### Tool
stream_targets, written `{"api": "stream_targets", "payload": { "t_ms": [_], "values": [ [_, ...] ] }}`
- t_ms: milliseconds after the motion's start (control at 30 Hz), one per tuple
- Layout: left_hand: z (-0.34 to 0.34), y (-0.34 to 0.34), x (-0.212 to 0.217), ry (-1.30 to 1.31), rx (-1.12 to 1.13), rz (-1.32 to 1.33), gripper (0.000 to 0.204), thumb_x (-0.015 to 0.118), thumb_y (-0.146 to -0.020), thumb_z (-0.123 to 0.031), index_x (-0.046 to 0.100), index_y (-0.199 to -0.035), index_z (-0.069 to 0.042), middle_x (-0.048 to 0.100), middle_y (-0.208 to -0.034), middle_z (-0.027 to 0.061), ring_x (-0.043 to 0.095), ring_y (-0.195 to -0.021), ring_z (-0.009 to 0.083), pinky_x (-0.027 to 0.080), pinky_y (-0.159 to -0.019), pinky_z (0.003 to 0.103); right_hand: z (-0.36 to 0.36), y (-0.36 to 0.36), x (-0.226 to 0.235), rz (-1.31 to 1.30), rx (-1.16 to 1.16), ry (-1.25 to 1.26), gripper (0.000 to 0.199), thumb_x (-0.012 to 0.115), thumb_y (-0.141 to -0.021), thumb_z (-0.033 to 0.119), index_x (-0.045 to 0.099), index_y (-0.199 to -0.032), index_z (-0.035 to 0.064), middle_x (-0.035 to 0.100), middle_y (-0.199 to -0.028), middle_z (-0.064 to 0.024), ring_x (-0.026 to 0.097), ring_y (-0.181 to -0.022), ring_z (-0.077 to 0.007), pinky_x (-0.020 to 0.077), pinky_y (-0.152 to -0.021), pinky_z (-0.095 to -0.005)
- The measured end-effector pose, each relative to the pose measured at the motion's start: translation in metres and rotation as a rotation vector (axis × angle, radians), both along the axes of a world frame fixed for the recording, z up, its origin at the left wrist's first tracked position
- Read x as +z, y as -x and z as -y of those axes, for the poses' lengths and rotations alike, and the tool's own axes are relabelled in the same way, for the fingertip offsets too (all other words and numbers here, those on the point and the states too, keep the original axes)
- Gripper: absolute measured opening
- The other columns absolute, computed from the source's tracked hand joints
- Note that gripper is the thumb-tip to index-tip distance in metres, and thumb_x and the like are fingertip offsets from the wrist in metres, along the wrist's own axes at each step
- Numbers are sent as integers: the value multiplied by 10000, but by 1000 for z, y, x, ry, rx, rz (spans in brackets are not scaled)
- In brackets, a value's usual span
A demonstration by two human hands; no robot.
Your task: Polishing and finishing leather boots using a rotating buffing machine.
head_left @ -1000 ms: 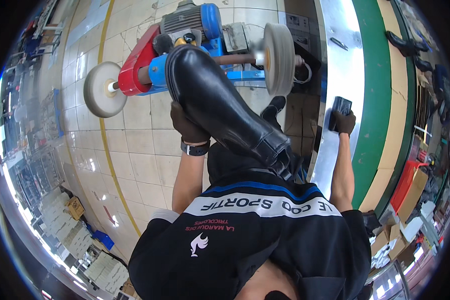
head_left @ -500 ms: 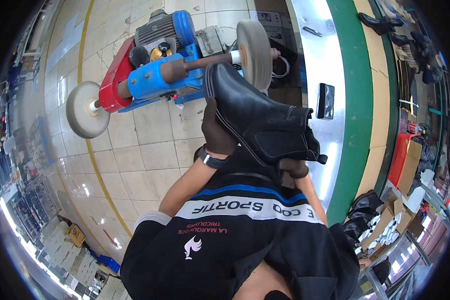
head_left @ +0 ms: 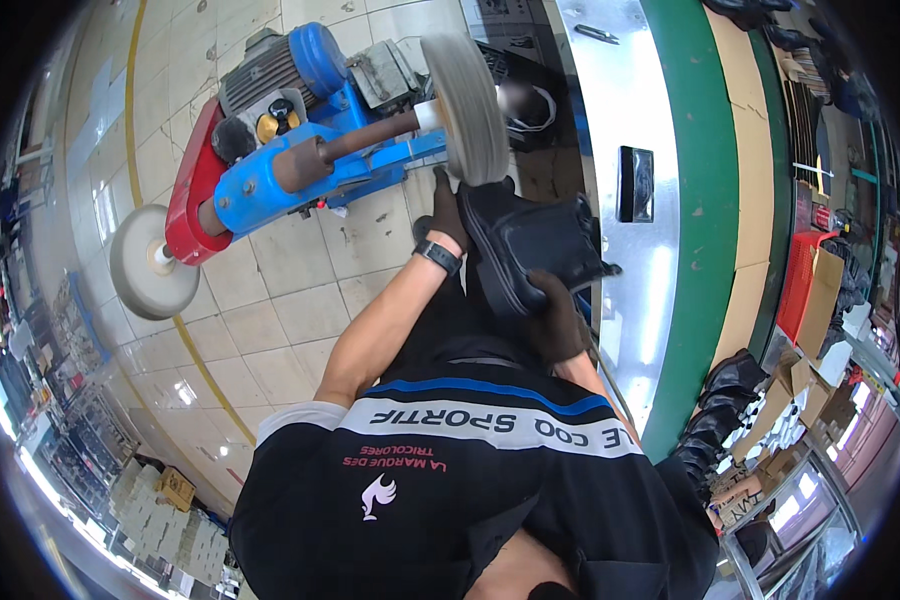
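Observation:
I hold a black ankle boot (head_left: 530,245) in both gloved hands, its toe pressed up against the grey buffing wheel (head_left: 465,95) of a red and blue polishing machine (head_left: 270,160). My left hand (head_left: 448,212) grips the boot's toe end just below the wheel. My right hand (head_left: 558,318) grips the boot's shaft end nearer my body. Both hands wear dark gloves, and a black watch sits on my left wrist.
A second pale buffing wheel (head_left: 152,262) sits on the machine's left end. A shiny metal bench (head_left: 610,120) with a small black object (head_left: 636,183) runs along the right, edged by a green strip (head_left: 705,200). More black boots (head_left: 715,415) lie at the lower right.
The boot has swung from raised in front of me down and over to the right buffing wheel. My right hand left the bench and took hold of the boot.

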State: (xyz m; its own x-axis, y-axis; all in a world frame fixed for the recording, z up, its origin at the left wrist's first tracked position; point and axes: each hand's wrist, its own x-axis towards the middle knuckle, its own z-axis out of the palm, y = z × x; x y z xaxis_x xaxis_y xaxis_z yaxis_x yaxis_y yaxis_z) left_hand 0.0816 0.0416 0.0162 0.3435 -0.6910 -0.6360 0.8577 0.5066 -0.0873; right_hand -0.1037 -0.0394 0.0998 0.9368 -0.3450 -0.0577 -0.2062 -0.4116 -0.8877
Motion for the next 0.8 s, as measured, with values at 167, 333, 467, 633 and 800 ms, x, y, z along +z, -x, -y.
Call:
{"api": "stream_targets", "payload": {
  "t_ms": [167, 333, 467, 633, 800],
  "values": [
    [7, -48, -64, -144, -99, 1, 871, 259, -761, -743, 375, -1289, -60, 481, -1225, 179, 469, -1112, 335, 346, -969, 458, -3, -55, -94, -152, -386, -1043, 474, 609, -639, -116, 502, -1078, 24, 560, -1022, -139, 553, -957, -230, 436, -861, -328],
    [16, -44, -58, -261, -116, 106, 840, 263, -778, -724, 380, -1295, -72, 457, -1266, 149, 420, -1168, 320, 285, -1010, 440, 12, -32, -96, -148, -261, -923, 447, 643, -673, -18, 496, -1093, 28, 555, -1020, -98, 545, -931, -175, 446, -811, -297],
    [-13, -10, -34, 193, -106, -86, 907, 251, -784, -718, 262, -1338, 0, 352, -1344, 181, 353, -1227, 317, 232, -1043, 432, 18, -14, 3, -464, -279, -596, 467, 645, -706, 114, 505, -1139, 7, 564, -1018, -115, 548, -946, -215, 431, -828, -305],
    [-20, 8, 0, 191, -125, -28, 917, 279, -779, -718, 261, -1335, 12, 379, -1326, 168, 377, -1212, 311, 264, -1033, 401, 26, -53, 107, -289, 101, -41, 573, 652, -665, 97, 476, -1207, 31, 534, -1039, -176, 537, -953, -326, 419, -862, -357],
    [-10, 11, -20, -92, -105, -14, 690, 334, -861, -568, 414, -1228, 12, 509, -1182, 159, 500, -1076, 279, 370, -963, 375, 13, -107, 119, -546, 486, 490, 677, 674, -599, 212, 466, -1237, 125, 485, -1061, -293, 528, -892, -377, 436, -787, -422]
  ]
}}
